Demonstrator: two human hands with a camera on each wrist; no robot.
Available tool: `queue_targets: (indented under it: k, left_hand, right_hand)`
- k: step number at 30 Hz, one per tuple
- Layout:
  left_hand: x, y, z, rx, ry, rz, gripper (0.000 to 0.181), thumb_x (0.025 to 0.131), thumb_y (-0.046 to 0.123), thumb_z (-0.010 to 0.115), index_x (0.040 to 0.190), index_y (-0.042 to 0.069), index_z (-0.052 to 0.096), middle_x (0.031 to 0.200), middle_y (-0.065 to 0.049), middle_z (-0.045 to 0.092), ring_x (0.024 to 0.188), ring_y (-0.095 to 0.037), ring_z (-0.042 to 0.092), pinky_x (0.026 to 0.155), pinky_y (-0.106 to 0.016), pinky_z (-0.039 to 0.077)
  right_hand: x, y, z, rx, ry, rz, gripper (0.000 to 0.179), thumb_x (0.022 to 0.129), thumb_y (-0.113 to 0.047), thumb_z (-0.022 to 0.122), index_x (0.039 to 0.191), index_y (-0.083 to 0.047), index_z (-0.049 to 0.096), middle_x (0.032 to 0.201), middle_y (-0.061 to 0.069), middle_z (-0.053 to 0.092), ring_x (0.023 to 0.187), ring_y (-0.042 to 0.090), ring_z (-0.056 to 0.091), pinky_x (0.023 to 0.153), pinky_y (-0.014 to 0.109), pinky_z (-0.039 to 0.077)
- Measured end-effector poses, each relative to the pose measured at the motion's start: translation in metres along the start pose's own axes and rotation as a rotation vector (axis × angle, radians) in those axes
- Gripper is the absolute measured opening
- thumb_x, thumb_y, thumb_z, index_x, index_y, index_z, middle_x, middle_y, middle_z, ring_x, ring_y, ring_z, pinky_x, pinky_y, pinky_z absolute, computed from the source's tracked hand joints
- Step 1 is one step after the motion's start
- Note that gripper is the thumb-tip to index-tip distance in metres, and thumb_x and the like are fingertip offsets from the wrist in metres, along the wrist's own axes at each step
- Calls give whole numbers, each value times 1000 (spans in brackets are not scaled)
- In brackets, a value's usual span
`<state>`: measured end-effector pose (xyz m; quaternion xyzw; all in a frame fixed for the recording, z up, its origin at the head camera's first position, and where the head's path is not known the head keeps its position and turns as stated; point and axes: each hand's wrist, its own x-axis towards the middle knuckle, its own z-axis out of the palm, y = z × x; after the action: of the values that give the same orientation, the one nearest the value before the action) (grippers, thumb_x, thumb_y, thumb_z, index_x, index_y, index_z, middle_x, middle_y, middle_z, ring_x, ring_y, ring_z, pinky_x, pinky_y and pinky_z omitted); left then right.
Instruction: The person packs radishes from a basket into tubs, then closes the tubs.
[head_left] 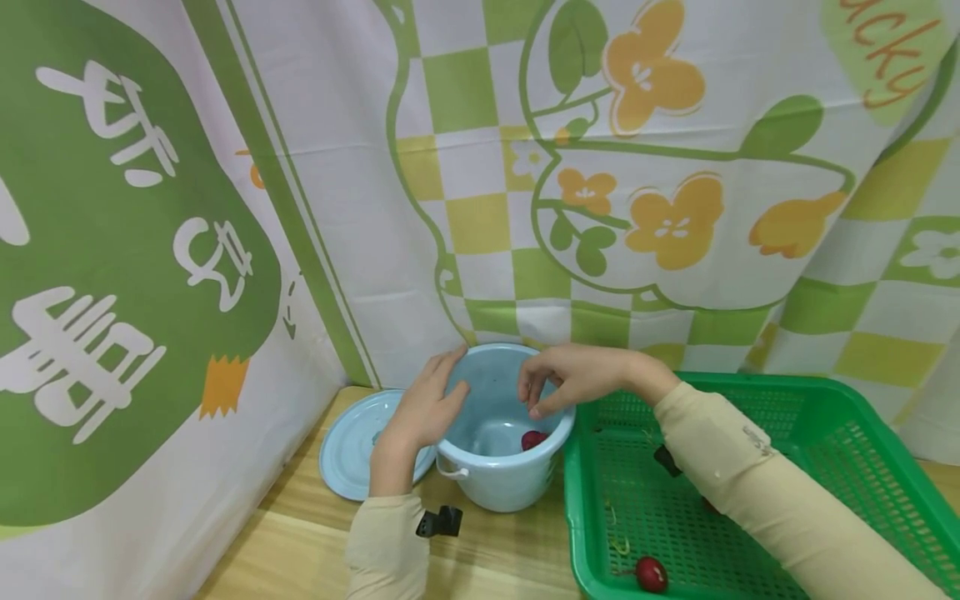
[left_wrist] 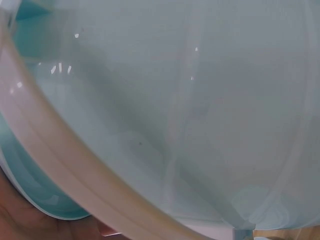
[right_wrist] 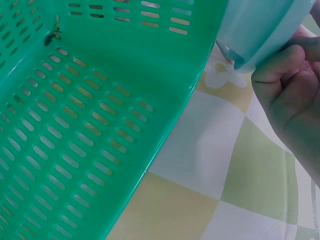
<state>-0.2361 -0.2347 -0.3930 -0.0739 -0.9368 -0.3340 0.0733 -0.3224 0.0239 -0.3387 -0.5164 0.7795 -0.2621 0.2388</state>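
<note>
A light-blue plastic bucket (head_left: 502, 487) stands upright on the table, and a red radish (head_left: 533, 439) lies at its bottom. At the bucket's left rim is my left hand (head_left: 424, 406), fingers extended along the edge and thumb apart. My right hand (head_left: 577, 377) reaches over the right side, its loosely bent fingers pointing down above the opening with nothing visible between them. In the right wrist view that hand (right_wrist: 295, 87) overlaps the bucket's edge (right_wrist: 272, 30). The bucket wall (left_wrist: 130, 115) fills most of the left wrist view.
A green perforated basket (head_left: 572, 500) stands right of the bucket, under my right forearm. Inside it are a radish (head_left: 651, 574) with a thin root and some stem scraps (head_left: 619, 546). The blue lid (head_left: 341, 454) lies left of the bucket. Printed cloth (head_left: 480, 225) hangs close behind.
</note>
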Motion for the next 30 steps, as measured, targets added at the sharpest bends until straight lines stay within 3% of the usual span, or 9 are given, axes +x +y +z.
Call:
queue_targets:
  k: [4, 18, 22, 30]
  left_hand:
    - [-1, 1, -1, -2, 0, 0, 59, 109, 25, 45, 165, 9, 36, 168, -16, 36, 156, -38, 31, 125, -59, 29]
    - [0, 1, 1, -1, 1, 2, 59, 109, 25, 44, 165, 9, 36, 168, -16, 36, 156, -38, 31, 125, -60, 29]
    - [1, 2, 2, -8, -7, -2, 59, 109, 26, 44, 165, 9, 36, 168, -15, 35, 156, -37, 31, 126, -59, 28]
    - [1, 0, 1, -11, -16, -6, 59, 109, 26, 45, 166, 9, 35, 169, -16, 33, 156, -38, 30, 126, -59, 28]
  right_hand:
    - [0, 0, 0, -2, -2, 4, 14, 100, -18, 75, 112, -11, 71, 105, -4, 76, 90, 12, 67, 72, 27, 51]
    - [-1, 2, 1, -6, 8, 18, 15, 98, -18, 76, 112, -14, 72, 103, -8, 76, 94, 21, 68, 74, 28, 52]
    - [-3, 3, 1, 1, 13, 19, 15, 99, -18, 76, 113, -14, 72, 104, -7, 76, 94, 19, 69, 73, 28, 52]
    - [-10, 4, -2, 84, 27, -14, 15, 102, -18, 72, 116, -13, 72, 109, -1, 74, 72, 16, 57, 66, 27, 50]
